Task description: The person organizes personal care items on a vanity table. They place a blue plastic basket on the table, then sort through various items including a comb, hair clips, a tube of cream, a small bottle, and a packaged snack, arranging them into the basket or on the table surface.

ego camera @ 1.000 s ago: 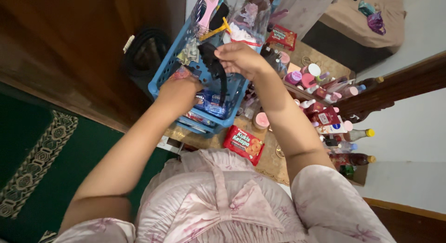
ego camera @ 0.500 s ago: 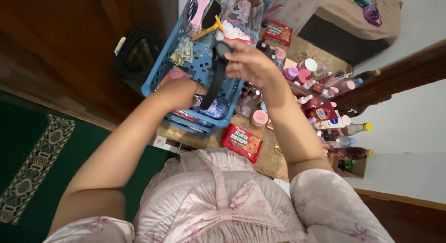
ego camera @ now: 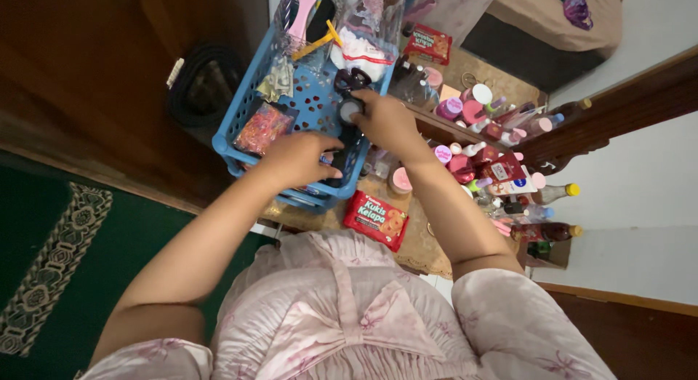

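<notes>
A blue perforated plastic basket [ego camera: 247, 96] sits on a low wooden table, filled with a pink brush [ego camera: 301, 13], a clear bag with white contents [ego camera: 361, 38], folded paper and an orange-pink packet [ego camera: 263, 128]. My left hand [ego camera: 297, 158] rests on the basket's near edge, fingers curled over dark items inside. My right hand [ego camera: 385, 120] reaches into the basket and grips a small black round-topped object [ego camera: 351, 107] at its right side.
A red biscuit pack [ego camera: 375, 219] lies on the table's near edge, another red pack [ego camera: 427, 44] farther back. Several small bottles, jars and tubes [ego camera: 494, 162] crowd the table's right side. A dark round bin [ego camera: 203, 89] stands left. Green patterned carpet [ego camera: 51, 234] covers the floor.
The view has shifted so the basket sits lower and nearer. My right hand has moved down into the basket onto the black object; my left hand has slid to the near rim.
</notes>
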